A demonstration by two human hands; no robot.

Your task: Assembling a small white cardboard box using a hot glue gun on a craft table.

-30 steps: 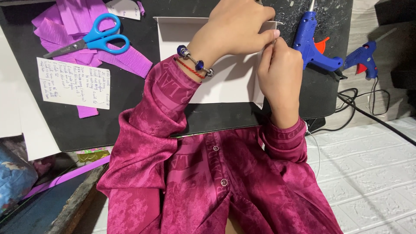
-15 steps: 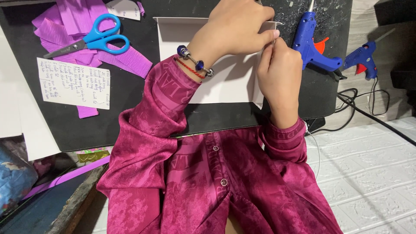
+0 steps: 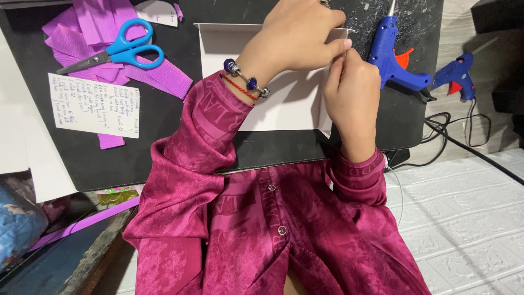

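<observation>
your left hand (image 3: pixel 303 35) lies over the white card (image 3: pixel 284 104), fingers curled and pinching its folded right edge. your right hand (image 3: pixel 352 95) meets them there, fingers closed on the same flap. just right of your fingertips lies a blue glue gun (image 3: pixel 390 57); well to their left, blue scissors (image 3: pixel 117 52) rest on purple crepe paper (image 3: pixel 82 33).

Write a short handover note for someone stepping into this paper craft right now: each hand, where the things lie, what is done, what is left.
Left hand presses on the white card at its right edge.
Right hand pinches that same folded edge.
Card lies on the black mat; its side flaps are creased up.
Blue glue gun rests just right of the hands, unheld; scissors sit on purple paper strips, upper left.
Left: seemingly fixing the edge.
</observation>
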